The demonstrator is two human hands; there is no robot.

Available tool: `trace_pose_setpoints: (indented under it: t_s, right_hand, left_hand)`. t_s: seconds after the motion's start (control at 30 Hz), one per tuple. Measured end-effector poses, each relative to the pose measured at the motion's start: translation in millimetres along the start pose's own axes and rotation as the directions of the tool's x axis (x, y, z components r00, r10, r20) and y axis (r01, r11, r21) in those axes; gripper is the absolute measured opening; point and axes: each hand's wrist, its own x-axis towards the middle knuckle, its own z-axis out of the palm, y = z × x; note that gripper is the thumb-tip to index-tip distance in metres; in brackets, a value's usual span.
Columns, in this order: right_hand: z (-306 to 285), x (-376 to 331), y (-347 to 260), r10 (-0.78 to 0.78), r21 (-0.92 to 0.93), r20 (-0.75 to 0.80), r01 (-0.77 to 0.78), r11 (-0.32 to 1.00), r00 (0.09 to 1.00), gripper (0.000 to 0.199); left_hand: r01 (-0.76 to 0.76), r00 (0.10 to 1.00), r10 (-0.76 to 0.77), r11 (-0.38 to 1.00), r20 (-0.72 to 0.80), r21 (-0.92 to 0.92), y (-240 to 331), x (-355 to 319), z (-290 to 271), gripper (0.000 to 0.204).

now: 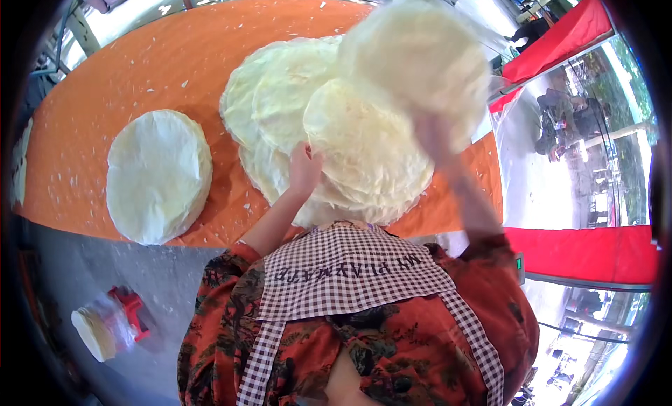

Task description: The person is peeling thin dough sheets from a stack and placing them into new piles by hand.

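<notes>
A wide, overlapping pile of thin round flatbreads lies in front of me, pale cream and slightly wavy. My right hand, blurred by motion, grips the near edge of one flatbread raised above the pile's far right side. Low on the pile, my left hand has its fingers curled in beside the edge of a top flatbread. Whether a rim is pinched between those fingers is too small to see. Farther left stands a neat, thick stack of flatbreads.
Under the piles is an orange table cover scattered with pale flakes. On the grey floor at lower left, a plastic bag of round pale sheets rests by a red object. Red-edged clear sheeting hangs at right.
</notes>
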Motion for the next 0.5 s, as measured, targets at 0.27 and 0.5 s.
trace_pose_setpoints:
  t_s: [0.27, 0.5]
  right_hand:
    - [23, -15, 8, -0.082, -0.46, 0.023, 0.083, 0.884, 0.996, 0.03]
    - [80, -74, -23, -0.348, -0.596, -0.058, 0.248, 0.764, 0.936, 0.032]
  left_hand:
    - [-0.093, 0.995, 0.097, 0.991, 0.028, -0.101, -9, 15, -9, 0.016]
    - [0.583, 0.797, -0.215, 0.515, 0.564, -0.628, 43, -2, -22, 0.027]
